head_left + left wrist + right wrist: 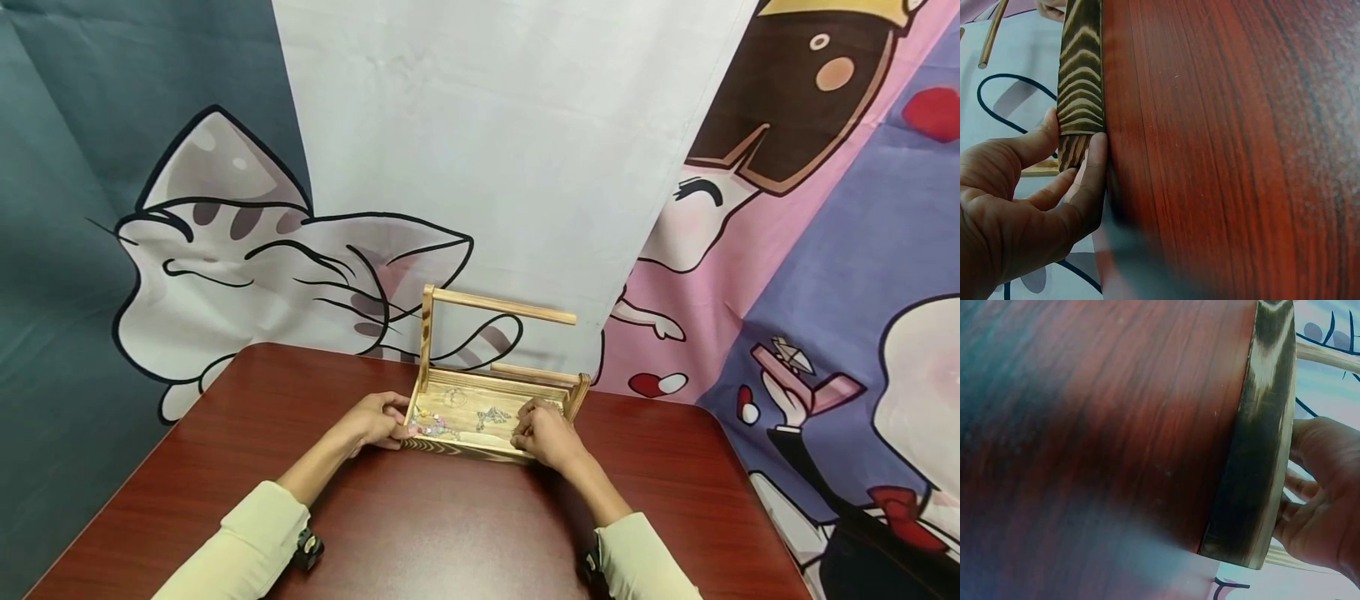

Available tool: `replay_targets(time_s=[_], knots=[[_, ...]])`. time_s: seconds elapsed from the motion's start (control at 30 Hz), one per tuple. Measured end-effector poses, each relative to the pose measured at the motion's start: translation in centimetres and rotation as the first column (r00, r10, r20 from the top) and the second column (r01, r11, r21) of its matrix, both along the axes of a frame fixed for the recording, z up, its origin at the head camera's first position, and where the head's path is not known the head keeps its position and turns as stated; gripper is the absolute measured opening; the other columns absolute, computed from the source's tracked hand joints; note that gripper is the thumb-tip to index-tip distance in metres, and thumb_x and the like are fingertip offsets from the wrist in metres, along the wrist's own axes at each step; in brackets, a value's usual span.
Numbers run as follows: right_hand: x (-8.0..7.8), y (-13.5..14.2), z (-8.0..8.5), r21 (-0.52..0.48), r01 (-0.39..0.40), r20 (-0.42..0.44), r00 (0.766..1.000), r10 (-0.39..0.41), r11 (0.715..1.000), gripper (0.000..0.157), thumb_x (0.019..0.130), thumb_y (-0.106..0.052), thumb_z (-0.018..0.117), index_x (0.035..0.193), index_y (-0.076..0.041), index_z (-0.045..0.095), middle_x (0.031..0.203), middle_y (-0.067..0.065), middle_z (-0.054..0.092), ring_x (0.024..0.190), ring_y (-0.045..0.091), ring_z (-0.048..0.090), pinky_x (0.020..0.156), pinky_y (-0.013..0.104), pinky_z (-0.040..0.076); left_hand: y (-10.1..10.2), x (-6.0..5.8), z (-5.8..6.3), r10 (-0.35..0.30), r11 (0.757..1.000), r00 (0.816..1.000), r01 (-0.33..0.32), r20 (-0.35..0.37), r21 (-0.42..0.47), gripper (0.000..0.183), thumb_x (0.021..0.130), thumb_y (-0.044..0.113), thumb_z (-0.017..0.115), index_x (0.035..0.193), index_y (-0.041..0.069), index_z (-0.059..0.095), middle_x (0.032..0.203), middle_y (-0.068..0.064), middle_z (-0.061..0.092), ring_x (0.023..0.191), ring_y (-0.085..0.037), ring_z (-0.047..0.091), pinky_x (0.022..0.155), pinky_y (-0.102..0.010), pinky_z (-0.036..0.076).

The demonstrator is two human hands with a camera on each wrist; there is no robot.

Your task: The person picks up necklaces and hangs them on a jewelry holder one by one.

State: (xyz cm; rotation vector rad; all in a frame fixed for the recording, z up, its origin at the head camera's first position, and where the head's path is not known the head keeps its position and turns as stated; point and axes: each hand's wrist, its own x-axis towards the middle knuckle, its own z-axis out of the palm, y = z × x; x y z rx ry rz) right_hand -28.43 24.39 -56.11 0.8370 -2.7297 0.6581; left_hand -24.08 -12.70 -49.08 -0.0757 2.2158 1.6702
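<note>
Tray (472, 451) at lower centre looks light, stiff; I'd hold its ends. Left hand (381, 421) pinches its corner; right hand (546, 433) curls inside, grasp unclear.

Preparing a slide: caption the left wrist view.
A left-hand grip holds the end of a striped wooden tray on a reddish-brown table.

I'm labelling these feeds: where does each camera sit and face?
Head: on the head, facing forward and down at the wooden tray; left hand, right hand and sleeves show.
Left wrist: worn there, facing the tray's left end; left hand, part of right hand show.
Right wrist: worn there, facing the tray's right end; right hand shows.
Both wrist views share the tray and table.
</note>
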Motion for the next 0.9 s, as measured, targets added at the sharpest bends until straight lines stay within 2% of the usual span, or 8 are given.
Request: replay_targets(time_s=[0.17,0.27,0.33,0.5,0.53,0.63,0.73,0.9], knots=[[1.4,-1.0,2.8,-0.005,-0.045,0.025,0.999,0.046,0.999,0.018,0.091,-0.016,0.085,0.075,-0.021,0.080,0.121,0.011,0.075,0.115,0.030,0.071,0.099,0.061,0.061,0.0,0.0,0.1,0.004,1.000,1.000,-0.004,0.002,0.004,0.069,0.095,-0.006,0.085,0.157,-0.010,0.053,0.110,-0.016,0.062,0.087,-0.020,0.067,0.080,-0.038,0.072],[1.8,-1.1,3.4,-0.053,-0.041,0.077,0.996,0.045,0.998,0.023,0.100,-0.018,0.079,0.077,-0.018,0.077,0.122,0.014,0.074,0.120,0.032,0.069,0.105,0.054,0.060,0.1,0.1,0.1,0.008,1.000,1.000,-0.008,0.001,-0.002,0.069,0.095,-0.006,0.085,0.156,-0.010,0.054,0.108,-0.015,0.062,0.086,-0.019,0.067,0.079,-0.038,0.072],[1.4,-0.7,2.8,-0.081,-0.012,0.115,0.993,0.021,0.997,0.027,0.105,-0.021,0.077,0.078,-0.018,0.075,0.118,0.013,0.074,0.117,0.029,0.069,0.106,0.048,0.059,0.1,0.1,0.1,0.010,1.000,1.000,-0.010,-0.001,-0.008,0.068,0.095,-0.006,0.085,0.155,-0.010,0.055,0.107,-0.014,0.061,0.085,-0.019,0.067,0.078,-0.037,0.072],[-0.9,0.5,-0.5,-0.100,0.090,0.201,0.977,-0.069,0.991,0.025,0.105,-0.024,0.079,0.081,-0.023,0.074,0.098,-0.002,0.071,0.090,0.012,0.064,0.085,0.034,0.056,0.1,0.1,0.1,0.014,1.000,1.000,-0.014,0.001,-0.012,0.069,0.094,-0.006,0.085,0.156,-0.011,0.054,0.107,-0.015,0.062,0.085,-0.019,0.067,0.077,-0.036,0.072],[-0.7,0.4,-0.2,-0.109,0.104,0.231,0.970,-0.076,0.989,0.024,0.106,-0.022,0.078,0.082,-0.021,0.075,0.093,-0.003,0.072,0.086,0.011,0.062,0.082,0.033,0.055,0.0,0.1,0.0,0.013,1.000,1.000,-0.013,0.001,-0.011,0.069,0.095,-0.006,0.085,0.156,-0.011,0.054,0.108,-0.015,0.062,0.085,-0.019,0.067,0.077,-0.036,0.072],[0.9,-0.6,2.7,-0.143,0.166,0.356,0.929,-0.106,0.976,0.021,0.107,-0.013,0.073,0.086,-0.013,0.073,0.090,-0.002,0.073,0.083,0.009,0.062,0.080,0.032,0.054,-0.1,0.1,0.0,0.006,1.000,1.000,-0.006,-0.003,-0.012,0.069,0.095,-0.006,0.085,0.156,-0.011,0.053,0.108,-0.015,0.063,0.085,-0.019,0.067,0.079,-0.037,0.072],[3.0,-1.7,5.9,-0.248,0.188,0.463,0.885,-0.054,0.950,0.019,0.110,-0.007,0.064,0.093,-0.003,0.069,0.090,0.008,0.074,0.082,0.014,0.061,0.077,0.030,0.053,0.0,0.0,0.0,0.002,1.000,1.000,-0.002,-0.004,-0.010,0.069,0.094,-0.006,0.085,0.156,-0.011,0.053,0.106,-0.014,0.063,0.085,-0.019,0.067,0.079,-0.038,0.072],[3.2,-1.5,6.1,-0.434,0.207,0.591,0.800,0.103,0.877,0.017,0.114,-0.006,0.056,0.106,0.007,0.063,0.105,0.024,0.076,0.090,0.020,0.067,0.076,0.029,0.057,0.1,0.0,0.0,0.001,1.000,1.000,-0.001,-0.004,-0.009,0.069,0.094,-0.008,0.084,0.155,-0.011,0.054,0.104,-0.013,0.062,0.084,-0.018,0.067,0.080,-0.038,0.072]])
